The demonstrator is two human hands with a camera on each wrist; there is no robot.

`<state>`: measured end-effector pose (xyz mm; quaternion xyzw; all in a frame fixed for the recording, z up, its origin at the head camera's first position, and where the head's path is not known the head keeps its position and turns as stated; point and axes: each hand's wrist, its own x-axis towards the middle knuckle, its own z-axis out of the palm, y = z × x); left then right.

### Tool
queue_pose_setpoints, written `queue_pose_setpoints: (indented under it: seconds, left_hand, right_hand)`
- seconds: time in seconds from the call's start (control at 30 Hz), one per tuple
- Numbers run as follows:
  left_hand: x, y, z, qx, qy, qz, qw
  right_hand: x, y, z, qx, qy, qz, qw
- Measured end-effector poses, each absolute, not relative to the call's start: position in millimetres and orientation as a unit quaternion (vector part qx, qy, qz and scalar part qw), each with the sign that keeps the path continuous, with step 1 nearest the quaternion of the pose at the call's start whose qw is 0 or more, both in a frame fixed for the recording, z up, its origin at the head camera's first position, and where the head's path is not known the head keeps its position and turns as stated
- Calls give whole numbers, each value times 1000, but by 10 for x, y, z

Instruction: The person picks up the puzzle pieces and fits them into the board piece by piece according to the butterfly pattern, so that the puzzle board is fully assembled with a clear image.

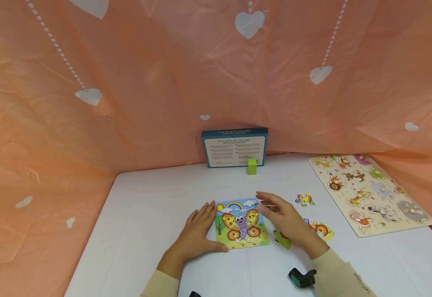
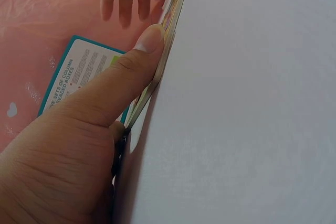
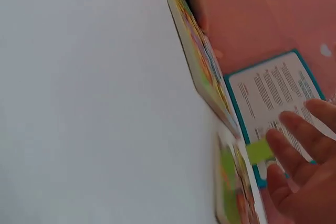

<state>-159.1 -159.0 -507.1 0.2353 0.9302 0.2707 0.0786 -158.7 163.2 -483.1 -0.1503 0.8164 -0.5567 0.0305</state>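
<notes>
A square butterfly puzzle board (image 1: pixel 242 227) lies flat on the white table. My left hand (image 1: pixel 197 235) rests along its left side, fingers extended toward the top left corner and thumb at the bottom edge; the left wrist view shows that thumb (image 2: pixel 131 72) against the board's side. Over the board's upper right corner, my right hand (image 1: pixel 284 218) hovers with spread fingers and holds nothing. Partly beneath this hand lies a green puzzle piece (image 1: pixel 282 239). Other loose pieces lie to its right: a small yellow one (image 1: pixel 305 200) and a larger butterfly-wing one (image 1: pixel 321 230).
At the back stands a teal-edged box (image 1: pixel 234 148) with a green cube (image 1: pixel 252 166) before it. An animal peg board (image 1: pixel 372 194) lies on the right. Near my right sleeve is a small black-and-green object (image 1: pixel 301 278). An orange curtain (image 1: pixel 164 82) hangs behind the table.
</notes>
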Motion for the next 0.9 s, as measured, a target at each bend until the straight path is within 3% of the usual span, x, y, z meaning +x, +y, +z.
queue_pose_setpoints:
  seconds: [0.23, 0.73, 0.9]
  left_hand:
    - [-1596, -1586, -5082, 236, 931, 268, 77]
    - [-1602, -1587, -5091, 238, 931, 266, 73]
    - [-1609, -1594, -5091, 241, 932, 262, 71]
  right_hand:
    - [-1551, 1974, -4761, -99, 766, -636, 9]
    - [-1531, 2564, -4855, -28, 704, -699, -126]
    - [-1590, 2602, -4925, 29, 761, -640, -99]
